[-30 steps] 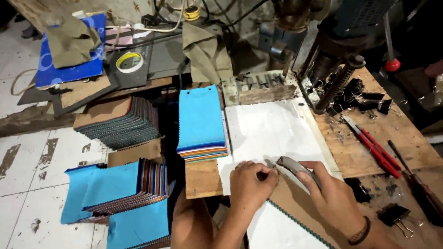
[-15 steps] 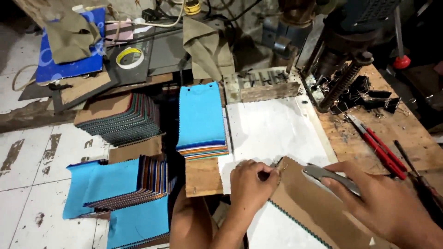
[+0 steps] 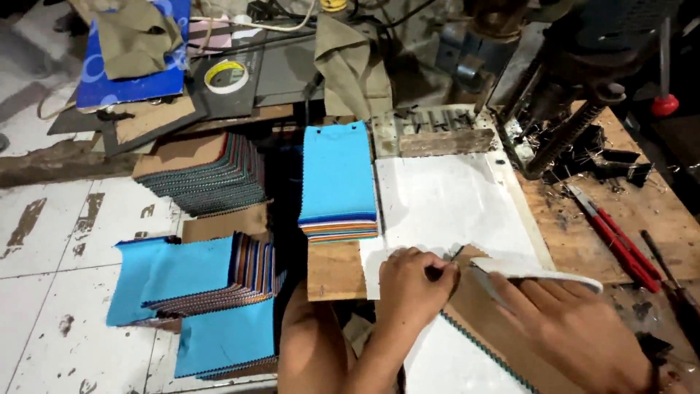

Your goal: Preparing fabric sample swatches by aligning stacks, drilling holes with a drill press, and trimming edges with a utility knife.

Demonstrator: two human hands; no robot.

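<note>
Brown cardboard (image 3: 503,328) with a teal-edged swatch stack beneath it is pressed down at the near edge of the desk (image 3: 569,219). A small dark clip (image 3: 446,263) is pinched in the clenched grip of the left hand (image 3: 412,281), at the cardboard's far-left corner. The right hand (image 3: 576,328) is laid over the cardboard, its grip closed on a flat white strip (image 3: 539,270), whose long axis runs left to right, tilted slightly down toward the right. Beyond the hands, a white sheet (image 3: 445,201) is spread on the worn wooden desk, with red-handled pliers (image 3: 612,237) to the right. A blue swatch pile (image 3: 337,179) is stacked to the left. Farther back, a drill press (image 3: 576,95) is seen. More swatch stacks (image 3: 204,175) are set on the white tiled floor (image 3: 44,292).
</note>
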